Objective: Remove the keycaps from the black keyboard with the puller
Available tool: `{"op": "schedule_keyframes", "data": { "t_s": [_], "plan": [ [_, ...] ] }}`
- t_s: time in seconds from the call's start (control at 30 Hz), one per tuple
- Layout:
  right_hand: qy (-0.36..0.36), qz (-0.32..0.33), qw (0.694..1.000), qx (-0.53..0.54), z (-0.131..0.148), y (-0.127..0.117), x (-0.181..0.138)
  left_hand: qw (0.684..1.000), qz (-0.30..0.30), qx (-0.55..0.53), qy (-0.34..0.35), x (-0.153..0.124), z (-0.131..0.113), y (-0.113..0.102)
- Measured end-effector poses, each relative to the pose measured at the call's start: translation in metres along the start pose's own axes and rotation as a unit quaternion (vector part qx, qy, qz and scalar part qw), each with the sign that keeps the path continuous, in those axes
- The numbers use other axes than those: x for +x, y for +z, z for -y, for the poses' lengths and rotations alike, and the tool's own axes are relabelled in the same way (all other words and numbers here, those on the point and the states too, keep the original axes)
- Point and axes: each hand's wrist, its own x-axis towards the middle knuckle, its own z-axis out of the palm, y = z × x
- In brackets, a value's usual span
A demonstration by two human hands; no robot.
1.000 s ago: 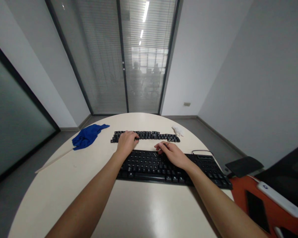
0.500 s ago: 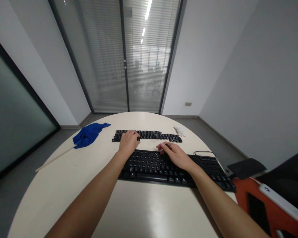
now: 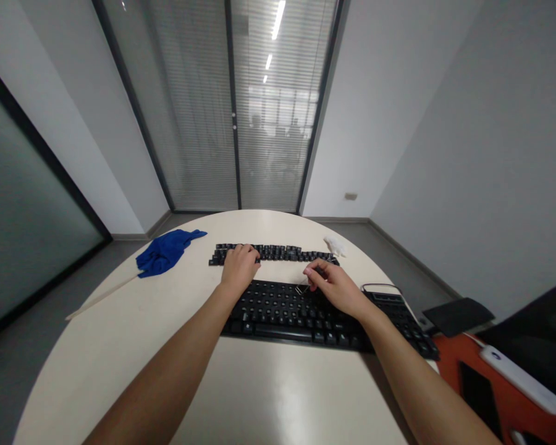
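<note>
A black keyboard (image 3: pixel 278 312) lies across the round cream table (image 3: pixel 120 346). Behind it runs a row of loose black keycaps (image 3: pixel 282 253). My left hand (image 3: pixel 238 268) rests with curled fingers on the left part of that row, and what it holds is hidden. My right hand (image 3: pixel 334 285) hovers over the keyboard's upper right part, fingers pinched on a small wire keycap puller (image 3: pixel 302 288) whose tip hangs just above the keys.
A blue cloth (image 3: pixel 165 251) on a pale stick lies at the table's left back. A crumpled white tissue (image 3: pixel 335 245) sits at the right back. A black cable loop (image 3: pixel 379 287) curves behind the keyboard. An orange surface (image 3: pixel 486 395) with a white device stands at lower right.
My right hand has lifted and shifted right over the keyboard, with the wire puller now visible under its fingertips. My left hand has stayed on the keycap row.
</note>
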Motion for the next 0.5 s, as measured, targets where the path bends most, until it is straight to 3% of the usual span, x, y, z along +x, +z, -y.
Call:
{"op": "schedule_keyframes", "data": {
  "t_s": [0.37, 0.5],
  "plan": [
    [-0.005, 0.029, 1.000, -0.005, 0.011, -0.006, -0.006, 1.000, 0.003, -0.005, -0.002, 0.001, -0.003, -0.003],
    [-0.021, 0.062, 0.998, -0.015, 0.012, -0.005, -0.008, 0.994, 0.018, -0.095, 0.053, 0.000, -0.011, -0.015]
  ]
}}
